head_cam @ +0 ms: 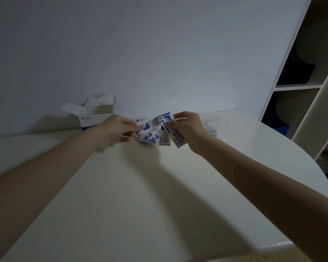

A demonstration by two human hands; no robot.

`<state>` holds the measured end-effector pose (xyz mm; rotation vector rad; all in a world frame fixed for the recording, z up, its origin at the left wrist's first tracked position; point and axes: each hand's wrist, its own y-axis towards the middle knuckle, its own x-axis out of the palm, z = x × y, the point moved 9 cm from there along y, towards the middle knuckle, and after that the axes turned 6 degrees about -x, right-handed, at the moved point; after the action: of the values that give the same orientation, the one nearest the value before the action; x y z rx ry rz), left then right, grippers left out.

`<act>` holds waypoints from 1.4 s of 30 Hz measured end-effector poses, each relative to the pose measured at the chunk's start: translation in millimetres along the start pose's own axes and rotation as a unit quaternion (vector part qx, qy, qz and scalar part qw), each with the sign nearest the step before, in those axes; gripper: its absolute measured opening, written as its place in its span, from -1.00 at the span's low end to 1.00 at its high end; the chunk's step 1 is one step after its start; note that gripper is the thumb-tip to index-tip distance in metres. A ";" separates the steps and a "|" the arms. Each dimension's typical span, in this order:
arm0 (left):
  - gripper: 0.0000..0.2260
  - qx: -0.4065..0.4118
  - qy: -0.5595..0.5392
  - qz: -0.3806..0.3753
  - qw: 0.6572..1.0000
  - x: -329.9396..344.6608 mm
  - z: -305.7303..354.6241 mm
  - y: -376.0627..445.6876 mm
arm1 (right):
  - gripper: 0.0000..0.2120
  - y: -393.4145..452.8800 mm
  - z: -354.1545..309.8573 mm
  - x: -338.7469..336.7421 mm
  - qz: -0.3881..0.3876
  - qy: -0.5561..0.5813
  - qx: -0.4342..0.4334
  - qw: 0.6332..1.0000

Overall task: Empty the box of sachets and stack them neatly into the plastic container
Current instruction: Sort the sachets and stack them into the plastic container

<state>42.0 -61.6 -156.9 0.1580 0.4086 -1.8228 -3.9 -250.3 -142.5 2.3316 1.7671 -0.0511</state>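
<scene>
Looking down, head view: both hands meet over the far part of the white table (140, 186)
Left hand (115, 132): blurred; fingers curled, pinching one sachet from the loose pile of sachets (150, 134) lying on the table between the hands
Right hand (186, 127): thumb and fingers pinching a fanned bunch of sachets (170, 127)
Box (96, 113): open, flaps up, standing by the wall, left of the hands
Plastic container (216, 123): clear, behind the right hand; some sachets inside
</scene>
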 end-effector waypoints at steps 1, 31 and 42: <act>-0.91 0.000 0.025 0.012 1.000 -5.8 -2.5 0.7 | -0.82 -0.8 -4.8 -3.8 0.000 -0.033 -0.025 0.999; -0.89 0.170 0.391 0.011 0.904 58.6 0.2 -5.7 | -0.67 -26.5 29.1 21.7 -0.280 -0.600 -0.230 0.713; -0.80 0.155 0.340 0.060 0.926 56.6 5.1 -5.8 | -0.75 -23.9 12.3 15.2 -0.236 -0.523 -0.266 0.774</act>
<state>20.5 -113.2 -168.9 1.0323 0.5688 -1.6599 -21.2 -232.2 -160.5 1.0043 1.3897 -0.6796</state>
